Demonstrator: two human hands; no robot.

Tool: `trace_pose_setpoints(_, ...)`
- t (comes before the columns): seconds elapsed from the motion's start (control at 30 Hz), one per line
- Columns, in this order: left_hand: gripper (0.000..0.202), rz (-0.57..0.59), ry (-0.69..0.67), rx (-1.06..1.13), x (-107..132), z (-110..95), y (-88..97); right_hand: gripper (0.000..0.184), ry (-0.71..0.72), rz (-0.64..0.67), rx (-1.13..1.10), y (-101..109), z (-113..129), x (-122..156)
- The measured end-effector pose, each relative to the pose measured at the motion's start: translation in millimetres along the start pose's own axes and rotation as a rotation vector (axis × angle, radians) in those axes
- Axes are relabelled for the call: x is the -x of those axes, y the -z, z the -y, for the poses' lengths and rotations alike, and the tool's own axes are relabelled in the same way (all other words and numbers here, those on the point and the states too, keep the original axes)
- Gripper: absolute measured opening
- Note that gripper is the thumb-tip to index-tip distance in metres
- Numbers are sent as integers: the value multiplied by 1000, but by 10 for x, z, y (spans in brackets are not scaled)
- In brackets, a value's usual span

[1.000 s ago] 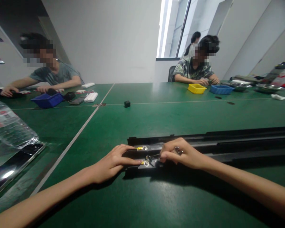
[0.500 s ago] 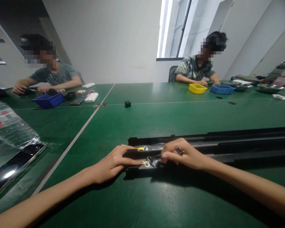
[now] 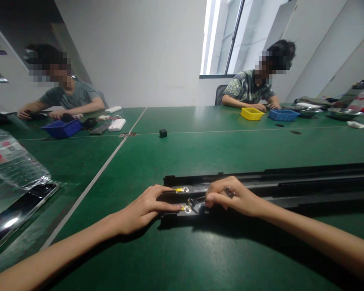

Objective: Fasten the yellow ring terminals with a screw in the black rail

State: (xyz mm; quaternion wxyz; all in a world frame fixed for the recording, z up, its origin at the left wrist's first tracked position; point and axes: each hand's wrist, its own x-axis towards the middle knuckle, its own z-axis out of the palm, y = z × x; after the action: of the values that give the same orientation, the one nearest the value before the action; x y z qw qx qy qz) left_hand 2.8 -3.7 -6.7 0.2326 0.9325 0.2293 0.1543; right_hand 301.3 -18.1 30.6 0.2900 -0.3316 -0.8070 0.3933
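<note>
Lying on the tabletop [image 3: 182, 258], the long black channel [image 3: 274, 185] is touched at its left end by the left hand [image 3: 141, 210], whose fingers are spread wide beside two yellow terminals [image 3: 178, 190]. By the right hand [image 3: 238, 198], a shiny tool [image 3: 193, 201] is held in closed fingers; its exact kind cannot be told. The channel is judged stiff, best gripped by its walls; the tool, hard and possibly slippery, by its shaft.
</note>
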Motion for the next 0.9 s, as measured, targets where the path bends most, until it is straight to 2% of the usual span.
trace_pose_setpoints(0.2, 41, 6, 2, -15, 10, 17, -11, 35, 10, 30, -3, 3, 2, 2)
trace_pose_setpoints(0.43, 43, 12, 18, -14, -3, -19, 15, 38, -41, 18, -1, 4, 9, 7)
trace_pose_setpoints(0.7, 44, 20, 17, -7, 16, 19, -9, 36, 11, 35, 11, 9, -2, 1)
trace_pose_setpoints(0.9, 43, 24, 32, 3, 5, -19, 16, 38, -28, 24, -7, 2, -10, 9)
